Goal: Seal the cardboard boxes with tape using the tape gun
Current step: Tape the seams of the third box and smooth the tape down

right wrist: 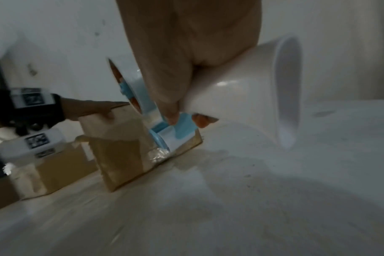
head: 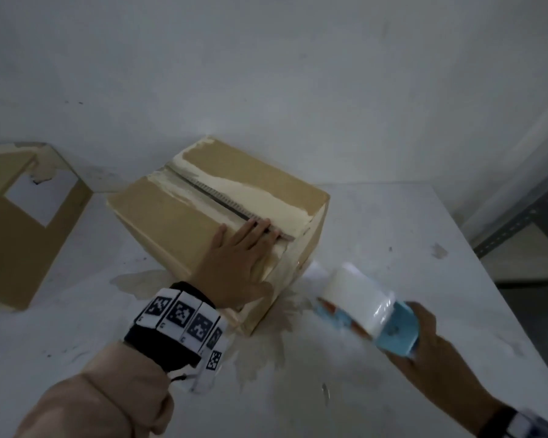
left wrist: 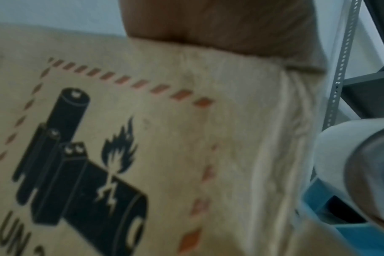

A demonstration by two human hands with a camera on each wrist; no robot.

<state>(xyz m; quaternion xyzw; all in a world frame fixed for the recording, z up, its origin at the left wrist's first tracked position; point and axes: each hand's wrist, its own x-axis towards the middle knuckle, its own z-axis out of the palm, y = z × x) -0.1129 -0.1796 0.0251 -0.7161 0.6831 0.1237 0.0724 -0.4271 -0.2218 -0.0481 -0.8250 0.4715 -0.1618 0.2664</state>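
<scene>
A brown cardboard box [head: 178, 216] sits mid-table, flaps down, with a dark seam gap [head: 222, 197] between pale torn strips. My left hand [head: 238, 248] lies flat on the box's near end, straight fingers over the seam. The box's side [left wrist: 186, 155] carries a printed battery warning. My right hand [head: 431, 346] grips a blue tape gun [head: 361, 311] loaded with a white tape roll [right wrist: 241, 97], held low at the box's right front corner. The gun's front end [right wrist: 175, 135] is close against the box's lower side [right wrist: 121, 155]. The picture is blurred there.
A second cardboard box [head: 23, 229] with a white label stands at the table's left. The white table [head: 393, 232] meets a white wall behind. A grey metal shelf frame [head: 525, 213] stands past the right edge. Brownish stains [head: 260, 352] mark the tabletop near the box.
</scene>
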